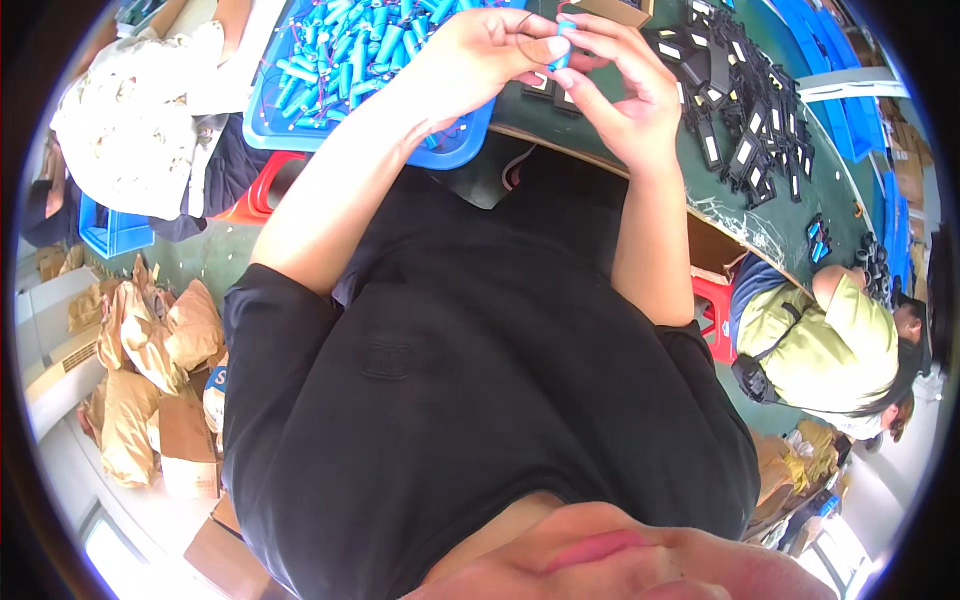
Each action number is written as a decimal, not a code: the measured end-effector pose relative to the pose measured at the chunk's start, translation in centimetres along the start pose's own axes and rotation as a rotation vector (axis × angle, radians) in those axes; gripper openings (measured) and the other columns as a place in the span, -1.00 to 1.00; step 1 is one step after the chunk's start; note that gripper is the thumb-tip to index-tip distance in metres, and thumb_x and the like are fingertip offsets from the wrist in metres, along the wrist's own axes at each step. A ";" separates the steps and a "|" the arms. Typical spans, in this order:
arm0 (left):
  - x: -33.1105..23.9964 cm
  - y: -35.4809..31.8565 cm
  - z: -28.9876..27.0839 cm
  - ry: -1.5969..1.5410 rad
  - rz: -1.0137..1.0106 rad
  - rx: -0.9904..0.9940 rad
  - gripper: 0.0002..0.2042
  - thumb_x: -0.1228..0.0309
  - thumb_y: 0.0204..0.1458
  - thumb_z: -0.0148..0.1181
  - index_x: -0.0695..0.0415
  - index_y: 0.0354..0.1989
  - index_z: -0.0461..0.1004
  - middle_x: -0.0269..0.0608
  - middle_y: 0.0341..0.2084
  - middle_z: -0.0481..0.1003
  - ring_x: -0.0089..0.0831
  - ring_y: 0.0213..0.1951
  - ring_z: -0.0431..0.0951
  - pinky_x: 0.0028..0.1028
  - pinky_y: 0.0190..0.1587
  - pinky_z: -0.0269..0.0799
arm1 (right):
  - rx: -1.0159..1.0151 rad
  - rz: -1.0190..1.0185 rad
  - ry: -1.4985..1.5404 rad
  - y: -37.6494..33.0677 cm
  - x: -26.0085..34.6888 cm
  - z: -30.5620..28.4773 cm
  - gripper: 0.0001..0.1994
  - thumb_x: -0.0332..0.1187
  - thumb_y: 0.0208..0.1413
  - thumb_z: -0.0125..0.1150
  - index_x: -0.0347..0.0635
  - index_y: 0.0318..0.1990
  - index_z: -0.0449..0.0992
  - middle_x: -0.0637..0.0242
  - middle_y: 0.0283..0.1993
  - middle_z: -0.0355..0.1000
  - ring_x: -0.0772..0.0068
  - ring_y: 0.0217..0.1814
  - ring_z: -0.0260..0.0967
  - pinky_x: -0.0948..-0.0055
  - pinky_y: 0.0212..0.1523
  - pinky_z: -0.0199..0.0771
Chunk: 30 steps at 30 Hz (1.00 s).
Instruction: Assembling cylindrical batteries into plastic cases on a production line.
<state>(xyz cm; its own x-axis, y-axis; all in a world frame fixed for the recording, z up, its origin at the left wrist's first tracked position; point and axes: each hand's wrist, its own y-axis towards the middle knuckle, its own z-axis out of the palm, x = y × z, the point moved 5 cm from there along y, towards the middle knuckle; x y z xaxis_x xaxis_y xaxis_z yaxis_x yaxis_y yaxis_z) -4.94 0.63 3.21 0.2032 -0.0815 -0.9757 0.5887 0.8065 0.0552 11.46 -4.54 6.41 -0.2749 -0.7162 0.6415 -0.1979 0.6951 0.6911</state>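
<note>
Near the table's front edge, both hands come together on one small blue cylindrical battery [562, 48] with thin wires. My left hand [470, 65] pinches it between thumb and fingers, and a dark wire loops beside those fingers. From the other side, my right hand [630, 95] grips the same battery with thumb and fingertips. The battery stands roughly upright between the hands; fingers cover part of it. Just left of the hands is a blue tray [262, 125] heaped with similar blue wired batteries [350, 50].
Many black plastic casings [745, 110] are piled on the green table [620, 150] at right, near an open cardboard box [615, 10]. People sit at left [130, 120] and right [830, 340]. Red stools [265, 190], a blue bin [115, 230] and brown bags [130, 420] stand around.
</note>
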 end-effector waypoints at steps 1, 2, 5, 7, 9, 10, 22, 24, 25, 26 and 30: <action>-0.1 0.4 0.6 0.003 -0.006 0.090 -0.78 0.33 0.39 0.19 0.21 0.04 0.52 -0.17 -0.14 0.69 -0.59 -0.28 0.62 -0.54 -0.17 0.57 | -0.022 -0.081 -0.087 0.1 0.4 -0.6 -0.61 -0.63 0.05 0.47 -0.31 0.09 0.66 0.10 0.16 0.59 0.34 0.07 0.56 0.39 0.06 0.59; -0.2 1.0 1.1 0.013 -0.002 0.118 -0.78 0.35 0.43 0.12 0.23 0.07 0.52 -0.24 -0.18 0.67 -0.58 -0.30 0.62 -0.51 -0.15 0.57 | -0.043 -0.162 -0.174 0.0 0.6 -1.3 -0.61 -0.63 0.04 0.47 -0.32 0.08 0.66 0.09 0.13 0.61 0.34 0.05 0.56 0.40 0.06 0.57; 0.0 3.3 0.8 0.251 -0.070 0.011 -0.80 0.38 0.40 0.09 0.24 -0.15 0.58 -0.20 -0.27 0.68 -0.41 -0.34 0.67 -0.42 -0.18 0.59 | -0.298 0.144 0.232 -2.4 -3.2 -3.8 -0.71 -0.65 0.19 0.36 -0.40 0.08 0.64 0.14 0.12 0.63 0.56 -0.04 0.52 0.55 0.00 0.50; -3.7 2.8 3.1 1.061 0.255 0.119 -0.84 0.39 0.21 0.22 0.22 -0.31 0.60 -0.01 -0.37 0.66 -0.12 -0.36 0.67 -0.25 -0.16 0.62 | -0.258 0.222 0.151 -3.9 -5.2 -5.3 -0.72 -0.64 0.22 0.34 -0.38 0.09 0.64 0.17 0.13 0.63 0.61 -0.06 0.51 0.58 -0.02 0.51; -3.8 2.3 4.9 1.453 0.621 0.266 -0.87 0.38 -0.03 0.24 0.16 -0.47 0.63 0.06 -0.48 0.60 0.04 -0.32 0.64 -0.09 -0.03 0.58 | -0.240 0.311 -0.165 -5.3 -6.1 -6.1 -0.72 -0.45 0.15 0.47 -0.17 0.03 0.71 0.28 -0.03 0.66 0.56 -0.11 0.52 0.54 -0.08 0.51; -2.0 3.3 4.3 1.507 0.582 0.384 -0.87 0.38 -0.05 0.22 0.15 -0.51 0.63 0.03 -0.50 0.60 0.02 -0.31 0.65 -0.09 0.02 0.56 | -0.225 0.345 -0.356 -6.0 -6.6 -6.4 -0.72 -0.35 0.08 0.55 -0.07 -0.02 0.76 0.28 -0.11 0.67 0.48 -0.12 0.54 0.49 -0.09 0.53; 0.9 3.9 6.2 1.780 0.587 0.500 -0.89 0.28 -0.03 0.26 -0.07 -0.47 0.69 -0.36 -0.39 0.61 -0.34 -0.11 0.60 -0.30 0.02 0.40 | -0.236 0.392 -0.314 -8.5 -8.3 -6.2 -0.76 -0.43 0.20 0.48 -0.17 0.02 0.72 0.49 -0.24 0.53 0.76 -0.27 0.42 0.70 -0.27 0.39; 1.7 4.3 6.2 1.739 0.643 0.450 -0.87 0.30 -0.01 0.23 -0.05 -0.49 0.69 -0.36 -0.39 0.61 -0.35 -0.11 0.60 -0.29 0.00 0.43 | -0.233 0.380 -0.338 -8.2 -8.0 -6.2 -0.76 -0.42 0.20 0.49 -0.17 0.01 0.73 0.50 -0.26 0.53 0.76 -0.29 0.41 0.70 -0.28 0.38; 1.9 4.3 6.4 1.737 0.644 0.455 -0.87 0.30 -0.01 0.23 -0.05 -0.49 0.69 -0.36 -0.39 0.61 -0.35 -0.11 0.60 -0.29 0.00 0.43 | -0.228 0.367 -0.360 -8.1 -7.8 -6.2 -0.76 -0.41 0.19 0.50 -0.17 0.00 0.73 0.51 -0.27 0.53 0.76 -0.30 0.41 0.70 -0.29 0.38; 2.1 4.3 6.7 1.785 0.701 0.478 -0.86 0.31 -0.01 0.22 -0.03 -0.50 0.69 -0.36 -0.39 0.61 -0.35 -0.11 0.61 -0.29 -0.01 0.44 | -0.230 0.369 -0.361 -8.1 -7.5 -6.1 -0.76 -0.41 0.19 0.50 -0.17 0.00 0.73 0.51 -0.27 0.53 0.76 -0.30 0.41 0.70 -0.29 0.38; 2.6 4.1 7.8 1.826 0.880 0.560 -0.86 0.33 -0.04 0.21 0.01 -0.51 0.68 -0.35 -0.39 0.61 -0.36 -0.15 0.62 -0.34 -0.05 0.50 | -0.326 0.410 -0.265 -8.4 -7.5 -6.5 -0.77 -0.40 0.18 0.50 -0.18 -0.02 0.74 0.53 -0.31 0.51 0.78 -0.34 0.36 0.69 -0.32 0.35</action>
<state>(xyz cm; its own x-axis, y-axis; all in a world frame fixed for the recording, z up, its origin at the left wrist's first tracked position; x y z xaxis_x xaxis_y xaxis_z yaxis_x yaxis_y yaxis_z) 4.09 -0.84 2.51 -0.1178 0.9445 0.3068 0.9760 0.0532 0.2111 21.27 -5.42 -2.05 -0.5018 -0.3234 0.8023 0.2625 0.8268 0.4975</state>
